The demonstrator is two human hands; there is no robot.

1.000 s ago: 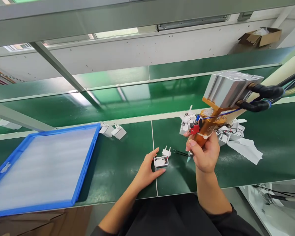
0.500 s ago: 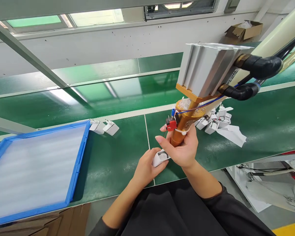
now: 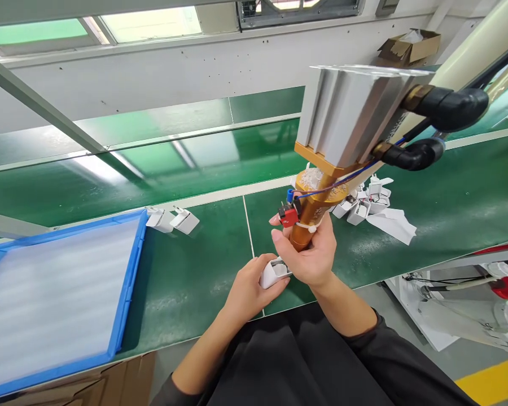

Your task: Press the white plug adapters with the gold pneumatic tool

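Between the thumb and fingers of my left hand (image 3: 250,288) is a small white plastic charger housing (image 3: 274,274), its open side facing up. My right hand (image 3: 311,251) wraps round the lower gold barrel of a pneumatic tool (image 3: 315,208). A red switch (image 3: 288,215) with blue and brown wires is fixed to the barrel, close to my right thumb. The barrel's lower end is right above the housing; my right hand hides whether they touch. A silver finned block (image 3: 351,115) with black hose elbows tops the tool.
A blue tray (image 3: 125,304) lined with white foam lies at the left. Beside it stand two white housings (image 3: 185,220). Several more housings (image 3: 359,211) and a white paper piece (image 3: 393,224) lie right of the tool on the green bench (image 3: 186,299). A cardboard box (image 3: 410,48) sits at the back.
The whole view has shifted slightly, so the scene appears a little further left. Both hands keep their holds on the housing and the tool.
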